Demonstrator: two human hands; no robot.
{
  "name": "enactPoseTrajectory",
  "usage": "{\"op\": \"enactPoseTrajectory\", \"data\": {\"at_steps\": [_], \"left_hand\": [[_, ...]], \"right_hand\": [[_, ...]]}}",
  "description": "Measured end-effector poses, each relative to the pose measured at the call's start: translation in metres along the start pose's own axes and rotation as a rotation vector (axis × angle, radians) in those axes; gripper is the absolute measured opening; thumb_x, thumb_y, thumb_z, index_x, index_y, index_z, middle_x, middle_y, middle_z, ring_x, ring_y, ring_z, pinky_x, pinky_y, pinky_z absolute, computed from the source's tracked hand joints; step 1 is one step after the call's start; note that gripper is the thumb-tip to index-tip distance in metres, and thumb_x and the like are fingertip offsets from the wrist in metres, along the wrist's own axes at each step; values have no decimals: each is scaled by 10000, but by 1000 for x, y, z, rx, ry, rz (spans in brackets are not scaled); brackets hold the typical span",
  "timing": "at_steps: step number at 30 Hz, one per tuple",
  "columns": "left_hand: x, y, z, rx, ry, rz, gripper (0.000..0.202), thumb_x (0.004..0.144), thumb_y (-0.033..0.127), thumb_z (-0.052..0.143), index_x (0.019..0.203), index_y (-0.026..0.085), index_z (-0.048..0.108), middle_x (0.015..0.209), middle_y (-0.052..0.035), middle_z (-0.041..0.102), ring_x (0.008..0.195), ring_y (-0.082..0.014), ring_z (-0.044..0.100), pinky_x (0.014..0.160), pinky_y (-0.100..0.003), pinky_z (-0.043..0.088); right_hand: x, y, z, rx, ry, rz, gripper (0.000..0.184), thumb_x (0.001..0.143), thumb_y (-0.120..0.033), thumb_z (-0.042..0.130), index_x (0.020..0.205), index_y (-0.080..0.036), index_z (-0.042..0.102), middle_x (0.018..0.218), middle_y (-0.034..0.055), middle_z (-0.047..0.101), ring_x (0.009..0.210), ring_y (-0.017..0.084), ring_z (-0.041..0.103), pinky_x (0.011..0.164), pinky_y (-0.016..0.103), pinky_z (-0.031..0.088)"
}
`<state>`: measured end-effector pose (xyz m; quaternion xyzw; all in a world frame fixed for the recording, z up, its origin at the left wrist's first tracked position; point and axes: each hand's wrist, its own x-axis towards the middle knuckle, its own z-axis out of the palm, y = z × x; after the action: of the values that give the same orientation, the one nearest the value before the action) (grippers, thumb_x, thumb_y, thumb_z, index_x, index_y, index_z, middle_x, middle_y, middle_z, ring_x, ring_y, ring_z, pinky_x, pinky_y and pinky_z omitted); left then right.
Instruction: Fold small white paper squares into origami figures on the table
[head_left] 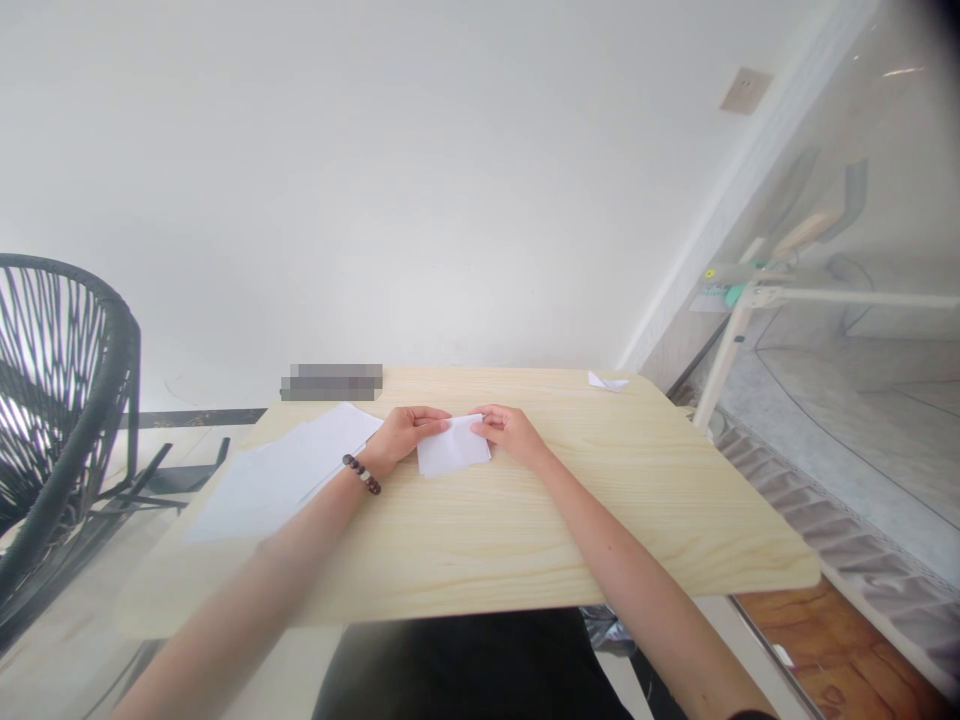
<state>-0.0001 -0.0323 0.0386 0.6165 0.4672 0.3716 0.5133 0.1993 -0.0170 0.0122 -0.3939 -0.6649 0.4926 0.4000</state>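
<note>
A small folded white paper (454,450) lies on the light wooden table (600,520) near its far middle. My left hand (405,433), with a bead bracelet at the wrist, pinches the paper's upper left edge with curled fingers. My right hand (508,430) pinches the upper right corner, fingers pressed together. Both hands rest on the tabletop.
Several white sheets (281,480) lie left of my hands. A small folded white scrap (607,381) sits at the far right corner. A black wire chair (60,400) stands at the left. A white wall is behind the table; a glass pane is on the right.
</note>
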Motion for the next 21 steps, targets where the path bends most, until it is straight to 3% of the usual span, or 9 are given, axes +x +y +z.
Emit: {"op": "enactPoseTrajectory", "data": {"at_steps": [21], "left_hand": [[1,-1,1,25,-6,43,376,572,392,630,851,144,586,795,-54,627,720,-167,550,584,-241,403]], "right_hand": [[0,-1,1,33,-22,27,324,695,-318,523,966,-143,547,778,52,616,637,124,554,555,237,454]]}}
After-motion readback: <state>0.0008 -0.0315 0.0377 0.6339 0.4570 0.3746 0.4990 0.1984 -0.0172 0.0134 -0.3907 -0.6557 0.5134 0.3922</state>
